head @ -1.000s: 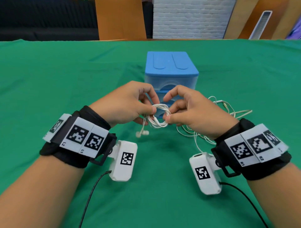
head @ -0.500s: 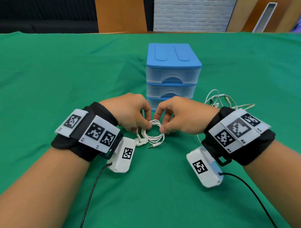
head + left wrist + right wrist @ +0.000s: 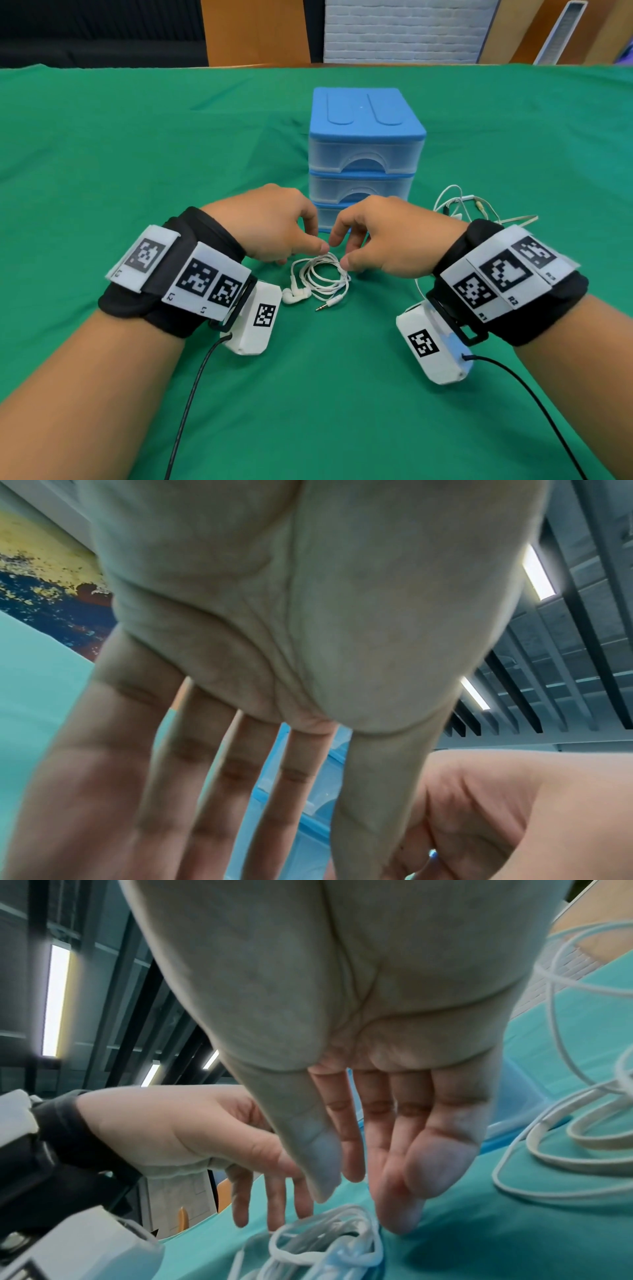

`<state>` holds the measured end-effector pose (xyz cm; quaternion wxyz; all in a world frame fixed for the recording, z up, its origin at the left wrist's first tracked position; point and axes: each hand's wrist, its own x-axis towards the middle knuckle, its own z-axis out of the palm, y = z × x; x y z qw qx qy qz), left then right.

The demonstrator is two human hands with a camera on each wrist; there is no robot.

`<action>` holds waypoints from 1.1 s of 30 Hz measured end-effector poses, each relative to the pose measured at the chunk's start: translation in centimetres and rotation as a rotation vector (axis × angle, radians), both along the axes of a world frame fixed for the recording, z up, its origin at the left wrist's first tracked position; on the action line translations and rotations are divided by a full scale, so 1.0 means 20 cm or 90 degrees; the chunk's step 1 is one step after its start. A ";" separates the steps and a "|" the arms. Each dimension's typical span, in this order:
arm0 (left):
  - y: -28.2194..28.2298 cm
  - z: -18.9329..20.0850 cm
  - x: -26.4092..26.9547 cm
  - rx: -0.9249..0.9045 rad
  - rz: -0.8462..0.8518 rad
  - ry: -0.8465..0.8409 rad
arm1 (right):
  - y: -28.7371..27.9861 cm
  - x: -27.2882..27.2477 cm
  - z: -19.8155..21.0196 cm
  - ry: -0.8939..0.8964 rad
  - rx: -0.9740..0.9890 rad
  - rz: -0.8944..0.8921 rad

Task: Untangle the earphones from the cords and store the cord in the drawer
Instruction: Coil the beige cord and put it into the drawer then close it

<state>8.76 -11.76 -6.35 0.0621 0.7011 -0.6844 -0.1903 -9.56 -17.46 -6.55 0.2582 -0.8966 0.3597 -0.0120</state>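
The white earphones (image 3: 318, 277) lie wound into a small coil on the green cloth, earbuds (image 3: 295, 295) at the left and jack plug (image 3: 329, 303) at the front. My left hand (image 3: 270, 226) and right hand (image 3: 387, 233) hover just over the coil's far edge, fingers relaxed and holding nothing. In the right wrist view the coil (image 3: 325, 1240) lies below my straight fingers (image 3: 397, 1150). A loose bundle of other cords (image 3: 459, 205) lies to the right, partly hidden behind my right wrist. The blue three-drawer unit (image 3: 366, 144) stands just beyond my hands with all drawers closed.
Green cloth (image 3: 137, 154) covers the whole table. The loose cords (image 3: 565, 1137) spread close to my right hand's outer side. Black cables run back from both wrist cameras along my forearms. Wooden panels and a white brick wall stand beyond the far edge.
Both hands brought the coiled earphones down from in front of the drawers to the cloth, then let go. The fingers have opened and now hover over the coil.
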 end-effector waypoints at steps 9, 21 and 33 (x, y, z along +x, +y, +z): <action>0.01 0.07 -0.04 -0.172 -0.013 0.173 | -0.03 -0.12 0.10 -0.148 -0.005 -0.018; -0.09 0.12 -0.37 0.026 -0.242 0.134 | -0.19 -0.40 0.17 0.055 -0.189 -0.133; -0.10 0.11 -0.47 0.044 -0.301 -0.022 | -0.22 -0.45 0.31 -0.155 -0.234 -0.278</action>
